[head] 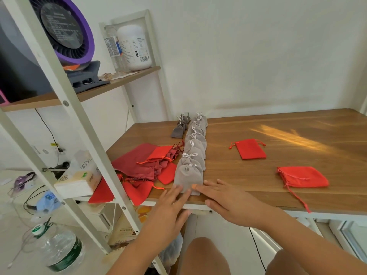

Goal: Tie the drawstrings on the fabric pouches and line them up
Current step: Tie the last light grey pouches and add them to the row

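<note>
A row of several light grey pouches (193,149) with tied white drawstrings runs from the table's front edge toward the wall. Both hands lie flat with straight fingers at the nearest grey pouch (188,175): my left hand (170,205) touches its lower left edge, my right hand (224,197) its lower right edge. A heap of red and dark red pouches (147,169) lies left of the row. Two flat red pouches lie apart on the right, one (250,148) farther back, one (302,177) near the front with a string hanging over the edge.
Several dark grey pouches (180,127) sit behind the heap near the wall. A white shelf frame (65,104) stands at the left with a fan, bottles and a tissue box (79,179). The wooden table (278,132) meets the wall at the back. A water bottle stands on the floor.
</note>
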A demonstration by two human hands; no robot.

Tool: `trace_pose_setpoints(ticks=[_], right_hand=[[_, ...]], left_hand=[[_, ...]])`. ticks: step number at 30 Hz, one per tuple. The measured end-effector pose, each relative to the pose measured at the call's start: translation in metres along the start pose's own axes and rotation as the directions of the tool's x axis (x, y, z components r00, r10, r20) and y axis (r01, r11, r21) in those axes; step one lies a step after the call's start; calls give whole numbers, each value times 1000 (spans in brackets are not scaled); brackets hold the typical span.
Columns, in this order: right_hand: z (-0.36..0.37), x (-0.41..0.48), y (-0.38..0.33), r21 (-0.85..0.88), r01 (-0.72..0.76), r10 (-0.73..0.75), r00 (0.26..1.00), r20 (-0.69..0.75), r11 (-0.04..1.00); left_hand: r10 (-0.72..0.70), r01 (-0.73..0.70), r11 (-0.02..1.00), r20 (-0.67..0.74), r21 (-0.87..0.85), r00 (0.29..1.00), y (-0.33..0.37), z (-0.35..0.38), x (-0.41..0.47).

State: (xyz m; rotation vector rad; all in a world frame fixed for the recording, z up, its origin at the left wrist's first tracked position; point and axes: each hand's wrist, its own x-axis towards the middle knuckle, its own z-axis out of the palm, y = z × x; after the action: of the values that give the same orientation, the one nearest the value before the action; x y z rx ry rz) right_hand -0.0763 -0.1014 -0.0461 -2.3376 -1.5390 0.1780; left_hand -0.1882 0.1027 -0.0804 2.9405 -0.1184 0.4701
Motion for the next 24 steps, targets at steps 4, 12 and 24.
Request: trace_pose_setpoints(ticks=[4, 12, 24], right_hand=[[-8, 10, 0, 63, -38, 37, 999, 19, 997], [-8, 10, 8, 121, -14, 12, 1000, 20, 993], [-7, 11, 9, 183, 8, -3, 1000, -26, 983]], left_hand=[[87, -76, 983, 61, -164, 994, -10, -9, -10], [108, -79, 953, 85, -292, 991, -30, -23, -16], [7, -93, 918, -218, -386, 976, 2, -7, 18]])
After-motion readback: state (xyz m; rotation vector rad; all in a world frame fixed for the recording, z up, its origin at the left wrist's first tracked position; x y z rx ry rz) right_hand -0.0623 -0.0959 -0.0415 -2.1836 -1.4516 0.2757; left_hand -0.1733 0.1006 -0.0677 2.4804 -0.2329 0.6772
